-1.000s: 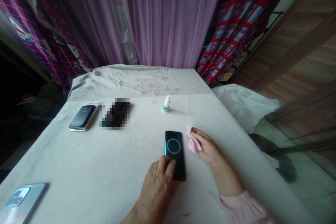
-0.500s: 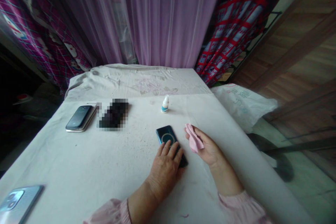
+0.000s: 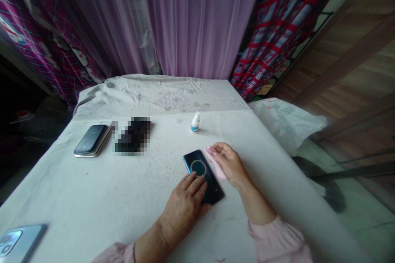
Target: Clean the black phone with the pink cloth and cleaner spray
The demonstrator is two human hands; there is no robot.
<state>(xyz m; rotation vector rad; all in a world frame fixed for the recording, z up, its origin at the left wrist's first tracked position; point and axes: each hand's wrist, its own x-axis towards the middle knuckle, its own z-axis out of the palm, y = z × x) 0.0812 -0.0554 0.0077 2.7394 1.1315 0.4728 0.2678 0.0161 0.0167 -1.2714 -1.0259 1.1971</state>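
Left hand: my left hand [image 3: 185,203] lies flat on the near half of the dark phone [image 3: 207,181]. Its fingers [image 3: 197,183] are spread out and loose, pressing down and not gripping.
Right hand: the right hand [image 3: 228,163] has its fingers pinched shut on a pink cloth [image 3: 213,161].
Pink cloth: it's bunched up and sits right at the phone's far right edge, touching or nearly so. Can't quite tell.
Dark phone: it's flat on the tabletop [image 3: 123,197], about mid-right and angled a bit, with a ring mark near its far end.
Small bottle: a white dropper bottle [image 3: 195,122] stands upright beyond the phone, apart from it.
Other stuff: another dark phone [image 3: 91,140] lies far left, with a blurred-out dark thing [image 3: 132,135] next to it. A light blue phone [image 3: 18,242] is at the near left corner.
Background: purple curtain [image 3: 197,20].
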